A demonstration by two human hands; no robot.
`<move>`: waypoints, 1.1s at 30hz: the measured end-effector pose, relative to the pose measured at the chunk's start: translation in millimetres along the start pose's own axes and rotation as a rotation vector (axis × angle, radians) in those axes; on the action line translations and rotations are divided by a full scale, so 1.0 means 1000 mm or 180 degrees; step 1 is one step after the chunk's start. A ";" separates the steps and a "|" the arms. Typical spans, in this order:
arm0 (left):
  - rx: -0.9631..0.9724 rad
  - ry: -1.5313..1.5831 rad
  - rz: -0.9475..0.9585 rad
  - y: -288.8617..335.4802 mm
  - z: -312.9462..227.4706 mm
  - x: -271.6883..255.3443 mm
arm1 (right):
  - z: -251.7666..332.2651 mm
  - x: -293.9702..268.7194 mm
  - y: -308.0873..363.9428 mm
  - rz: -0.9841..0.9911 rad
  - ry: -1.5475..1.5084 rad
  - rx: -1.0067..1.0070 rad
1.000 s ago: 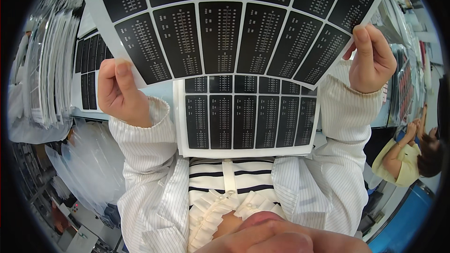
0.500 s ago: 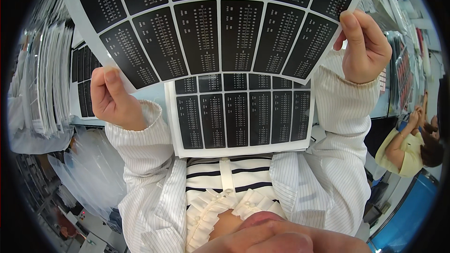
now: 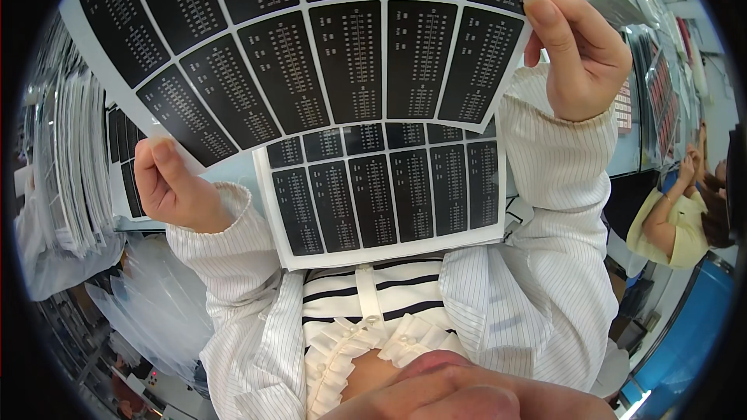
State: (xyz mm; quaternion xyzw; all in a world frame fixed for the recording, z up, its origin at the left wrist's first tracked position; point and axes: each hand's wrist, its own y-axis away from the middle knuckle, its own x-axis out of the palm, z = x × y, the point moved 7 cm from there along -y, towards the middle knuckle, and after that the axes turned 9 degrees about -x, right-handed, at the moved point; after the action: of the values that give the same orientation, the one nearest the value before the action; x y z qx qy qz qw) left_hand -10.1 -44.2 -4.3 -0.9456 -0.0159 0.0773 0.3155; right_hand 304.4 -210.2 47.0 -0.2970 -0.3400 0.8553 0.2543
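I hold up a large white sheet of black rectangular labels point(image 3: 327, 47) close to the camera. My left hand point(image 3: 167, 187) pinches its lower left corner between thumb and fingers. My right hand point(image 3: 580, 54) pinches its lower right corner, higher up. Below the raised sheet, a stack of similar label sheets point(image 3: 381, 194) lies on the table in front of my body, its near edge against my striped shirt.
More label sheets point(image 3: 124, 163) lie at the left, beside a tall pile of white sheets point(image 3: 70, 163). Clear plastic bags point(image 3: 148, 303) hang lower left. Another person in a yellow top point(image 3: 673, 225) sits at the right near racks of sheets point(image 3: 661, 85).
The held sheet and both hands have shifted left and tilted, the right hand rising and the left hand dropping lower. The stack on the table also appears shifted left in view.
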 end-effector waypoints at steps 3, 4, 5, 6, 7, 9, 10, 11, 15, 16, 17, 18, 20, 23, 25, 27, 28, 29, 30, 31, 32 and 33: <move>-0.0016 0.0039 0.0070 -0.001 0.001 -0.003 | 0.001 0.002 -0.001 0.0042 -0.0008 -0.0061; -0.0086 0.0049 0.0052 -0.001 0.003 -0.003 | 0.001 0.002 -0.001 0.0058 -0.0010 -0.0035; -0.0074 0.0032 0.0058 -0.002 0.002 -0.003 | 0.001 0.002 -0.001 0.0073 -0.0014 -0.0013; -0.0060 0.0013 0.0064 -0.002 0.002 -0.003 | 0.001 0.002 -0.001 0.0069 -0.0006 -0.0013; -0.0060 0.0017 0.0070 -0.001 0.002 -0.002 | 0.001 0.002 -0.001 0.0068 -0.0029 -0.0025; -0.0053 -0.0108 -0.0139 0.000 0.001 -0.003 | 0.000 0.002 -0.001 0.0065 -0.0050 -0.0037; -0.0052 -0.0105 -0.0137 0.000 0.001 -0.002 | 0.001 0.003 -0.001 0.0079 -0.0056 -0.0059; -0.0040 -0.0114 -0.0160 0.000 0.001 -0.002 | 0.001 0.003 -0.001 0.0093 -0.0063 -0.0082; -0.0017 -0.0031 -0.0090 -0.001 0.000 -0.002 | 0.000 0.002 0.000 0.0062 -0.0082 -0.0020; -0.0018 -0.0034 -0.0088 -0.001 0.000 -0.003 | 0.000 0.002 0.000 0.0061 -0.0086 -0.0026; -0.0015 0.0025 0.0040 -0.002 -0.001 -0.002 | 0.001 0.002 0.000 0.0058 -0.0091 -0.0034; -0.0010 0.0082 0.0168 -0.002 -0.001 0.000 | 0.002 0.002 0.000 0.0055 -0.0095 -0.0034; -0.0164 0.0167 0.0198 0.000 0.001 0.000 | 0.000 0.002 0.000 0.0012 0.0024 0.0125; -0.0691 0.0384 0.0311 0.001 0.012 -0.001 | -0.004 0.006 0.000 0.0237 0.0026 0.0280; -0.1061 0.0509 0.0395 0.001 0.019 -0.003 | -0.008 0.010 0.002 0.0406 0.0044 0.0485; -0.1265 0.0718 0.0971 0.001 0.021 0.006 | -0.015 0.015 0.005 0.0619 -0.0003 0.0740; -0.1264 0.0676 0.0955 0.000 0.022 0.005 | -0.015 0.015 0.006 0.0616 -0.0006 0.0739; -0.1278 0.0733 0.1174 0.001 0.022 0.009 | -0.018 0.017 0.009 0.0723 -0.0019 0.0895; -0.1304 0.0858 0.1450 0.002 0.022 0.014 | -0.021 0.019 0.012 0.0812 -0.0033 0.1051; -0.1499 0.0882 0.1448 0.005 0.025 0.014 | -0.022 0.019 0.012 0.0830 -0.0034 0.1053; -0.1443 0.0844 0.1425 0.003 0.024 0.013 | -0.026 0.021 0.017 0.0898 -0.0213 0.1315; -0.1410 0.0889 0.1618 0.004 0.021 0.016 | -0.031 0.023 0.022 0.0964 -0.0392 0.1579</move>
State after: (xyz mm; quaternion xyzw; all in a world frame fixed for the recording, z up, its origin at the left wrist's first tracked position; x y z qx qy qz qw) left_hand 2.0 -33.5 -25.8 -0.9662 0.2465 0.0180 0.0729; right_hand 304.0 -196.3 5.0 -0.2206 -0.0872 0.9569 0.1675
